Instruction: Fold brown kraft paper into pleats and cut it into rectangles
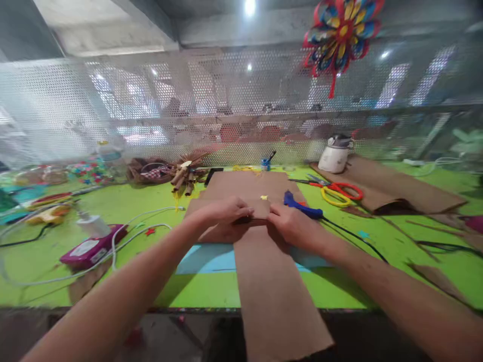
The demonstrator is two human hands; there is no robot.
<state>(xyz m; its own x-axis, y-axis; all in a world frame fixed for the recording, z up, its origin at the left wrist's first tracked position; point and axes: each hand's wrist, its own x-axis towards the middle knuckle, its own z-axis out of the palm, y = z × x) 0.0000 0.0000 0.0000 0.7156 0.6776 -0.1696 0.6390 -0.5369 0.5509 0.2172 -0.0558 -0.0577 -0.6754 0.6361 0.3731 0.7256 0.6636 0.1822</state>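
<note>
A long strip of brown cardboard [271,291] lies in front of me and hangs over the near edge of the green table [124,201]. Its far end meets a wider brown cardboard sheet [245,188] lying flat. My left hand [226,211] presses down on the strip's far end, fingers curled and pinched at the fold. My right hand [290,223] pinches the same end from the right side. A blue sheet [204,259] lies under the strip. A small yellow scrap [263,197] sits on the wide sheet just beyond my fingers.
A blue glue gun [302,206] with a black cord lies beside my right hand. Red and yellow scissors [339,193] lie further right, near more cardboard sheets [396,188] and a white pot [334,156]. A pink box [92,249], white cables and craft clutter fill the left. A perforated screen stands behind.
</note>
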